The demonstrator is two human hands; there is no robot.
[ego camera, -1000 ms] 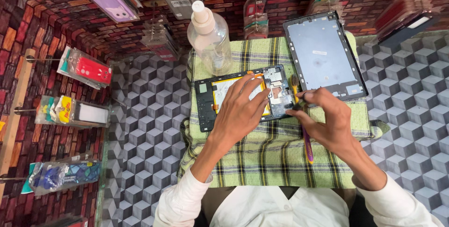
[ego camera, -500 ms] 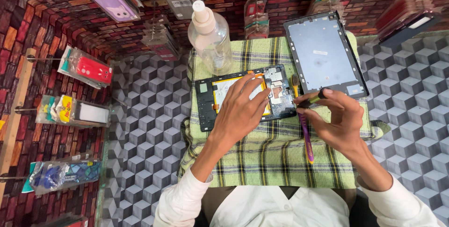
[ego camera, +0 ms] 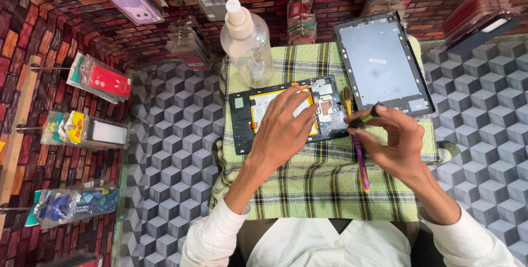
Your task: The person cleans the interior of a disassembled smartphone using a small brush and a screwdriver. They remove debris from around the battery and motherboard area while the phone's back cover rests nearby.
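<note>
— Since a moment ago, what moved?
— Right hand (ego camera: 397,141) has lifted slightly, fingers pinched around a small dark screwdriver (ego camera: 366,117) beside the opened tablet (ego camera: 286,112).
— And the left hand (ego camera: 285,131)?
— Flat, fingers spread open, pressing the tablet on the plaid cloth (ego camera: 324,190).

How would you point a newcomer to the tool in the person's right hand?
Start at the checked green cloth mid-table. At the right edge of the opened tablet lying on it, the right hand pinches a small dark screwdriver. Unlike the purple brush beside it, it is held, not lying.
</note>
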